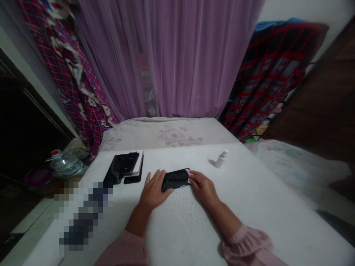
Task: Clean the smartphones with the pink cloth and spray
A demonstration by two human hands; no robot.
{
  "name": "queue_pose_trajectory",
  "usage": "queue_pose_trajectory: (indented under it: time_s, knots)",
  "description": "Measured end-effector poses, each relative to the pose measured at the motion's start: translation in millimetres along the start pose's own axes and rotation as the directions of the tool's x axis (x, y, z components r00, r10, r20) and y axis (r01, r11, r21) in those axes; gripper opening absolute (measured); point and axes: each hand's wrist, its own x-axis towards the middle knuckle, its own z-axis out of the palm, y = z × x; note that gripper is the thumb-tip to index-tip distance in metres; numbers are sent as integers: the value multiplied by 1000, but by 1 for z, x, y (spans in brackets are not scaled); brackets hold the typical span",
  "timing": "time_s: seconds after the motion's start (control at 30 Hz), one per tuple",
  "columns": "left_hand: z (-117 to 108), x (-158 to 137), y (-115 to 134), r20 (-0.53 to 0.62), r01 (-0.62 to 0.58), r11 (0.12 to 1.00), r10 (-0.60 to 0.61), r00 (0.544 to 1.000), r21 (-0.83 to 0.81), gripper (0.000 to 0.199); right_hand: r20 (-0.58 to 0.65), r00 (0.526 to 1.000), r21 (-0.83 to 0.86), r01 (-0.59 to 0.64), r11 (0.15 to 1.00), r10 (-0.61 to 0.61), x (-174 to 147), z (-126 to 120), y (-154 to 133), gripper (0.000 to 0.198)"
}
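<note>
A glossy black phone (176, 181) lies flat on the white tabletop in front of me. My left hand (154, 190) grips its left end, thumb along the near edge and fingers at the far corner. At the right end, my right hand (203, 186) pinches a small pink cloth (189, 175) and presses it against the phone's surface. Most of the cloth is hidden by the fingers. Beyond the right hand stands a small white spray bottle (221, 159). Left of my left hand, several phones (130, 164) lie in an overlapping pile.
The white table (249, 199) carries small specks near the phone. A flowered cover (177, 135) lies beyond its far edge, before purple curtains (188, 59). A large water bottle (65, 162) stands off the left side. A pixelated patch hides part of the table's left.
</note>
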Motion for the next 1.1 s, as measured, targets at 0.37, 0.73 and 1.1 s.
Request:
queue_pose_trajectory:
  time_s: [0.37,0.73,1.1]
  knots:
    - [3,0,-3,-24,-22,1000,22,999,-6,63,-25,1000,76,-4,997,5,34,16,3,22]
    - [2,-1,1,-31,13,1000,-13,999,-11,62,-67,998,-35,7,999,-9,11,2,-9,16]
    - [4,-1,-2,-31,-7,1000,6,1000,-28,61,-67,997,-51,36,998,-40,15,7,-9,17]
